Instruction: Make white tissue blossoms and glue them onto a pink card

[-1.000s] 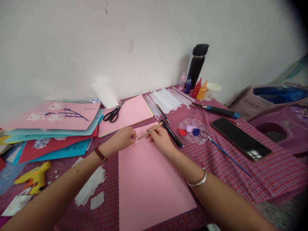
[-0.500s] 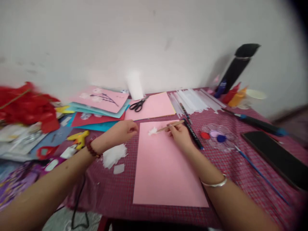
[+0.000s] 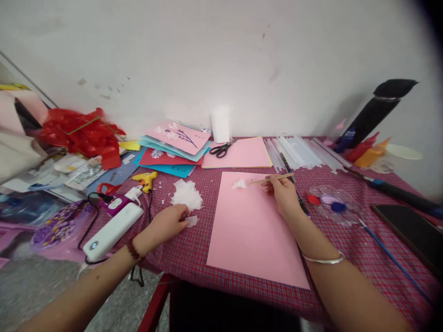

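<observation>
Gripping a stick (image 3: 268, 179) between thumb and bent fingers, the right hand (image 3: 285, 196) hangs over the far right part of the pink sheet (image 3: 256, 230), its lower fingers tucked out of sight; the stick's tip points at a white tuft (image 3: 238, 184) near the sheet's far edge, though whether the two touch is too fine to make out; the left hand (image 3: 171, 221), fingers partly curled, is at a paper square (image 3: 192, 221) left of the sheet, and whether it pinches the square cannot be told; that hand also covers the lower edge of the paper pile (image 3: 187, 193); the right hand and wrist hide part of a black pen (image 3: 302, 205); the picture's right edge cuts off the phone (image 3: 408, 235); blur softens the bottle (image 3: 377, 110) at the table's far right corner, and the lower cards (image 3: 173, 159) in the stack show only in part.

Red checked cloth (image 3: 194, 256) covers the table, creased toward its right edge; the far edge runs along a white wall (image 3: 207, 55) with a few flaked marks; beyond the left edge stand a flowered stool (image 3: 65, 230) and grey speckled floor (image 3: 114, 295); below the near edge it is dark.
</observation>
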`<state>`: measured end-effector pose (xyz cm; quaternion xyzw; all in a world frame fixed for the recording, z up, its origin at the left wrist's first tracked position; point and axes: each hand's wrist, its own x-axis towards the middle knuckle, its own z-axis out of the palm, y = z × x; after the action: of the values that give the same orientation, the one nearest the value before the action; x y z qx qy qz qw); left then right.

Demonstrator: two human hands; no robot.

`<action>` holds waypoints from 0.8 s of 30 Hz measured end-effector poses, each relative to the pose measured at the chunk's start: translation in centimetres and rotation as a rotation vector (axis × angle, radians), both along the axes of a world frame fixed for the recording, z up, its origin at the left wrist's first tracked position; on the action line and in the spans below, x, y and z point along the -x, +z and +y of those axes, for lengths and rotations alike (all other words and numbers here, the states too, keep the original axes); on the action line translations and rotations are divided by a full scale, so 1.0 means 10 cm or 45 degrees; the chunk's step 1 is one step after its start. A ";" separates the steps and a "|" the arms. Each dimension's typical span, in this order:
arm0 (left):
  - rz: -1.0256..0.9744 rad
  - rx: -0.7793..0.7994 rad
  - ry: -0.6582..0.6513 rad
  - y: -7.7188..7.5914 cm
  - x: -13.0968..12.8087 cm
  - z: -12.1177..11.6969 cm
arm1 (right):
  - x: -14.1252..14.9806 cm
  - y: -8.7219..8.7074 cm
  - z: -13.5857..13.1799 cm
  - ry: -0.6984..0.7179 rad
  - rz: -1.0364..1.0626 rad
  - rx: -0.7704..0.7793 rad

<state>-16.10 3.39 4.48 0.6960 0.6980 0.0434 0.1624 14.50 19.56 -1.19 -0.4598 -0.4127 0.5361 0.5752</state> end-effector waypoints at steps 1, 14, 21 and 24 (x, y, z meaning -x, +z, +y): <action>-0.030 -0.003 0.038 -0.05 0.01 0.00 | 0.00 0.01 0.00 -0.002 -0.001 -0.004; -0.368 -0.239 -0.033 0.33 -0.28 0.66 | 0.06 0.07 -0.04 0.038 -0.030 -0.037; -0.867 -0.169 -0.074 0.18 -0.78 1.31 | 0.07 0.08 -0.06 0.149 -0.105 -0.051; -1.078 -0.123 -0.024 -0.05 -0.78 1.38 | 0.07 0.09 -0.08 0.187 -0.133 -0.070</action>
<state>-8.34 17.20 3.93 0.6300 0.5605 0.3565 0.4023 13.79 18.73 -0.28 -0.4397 -0.4895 0.5405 0.5244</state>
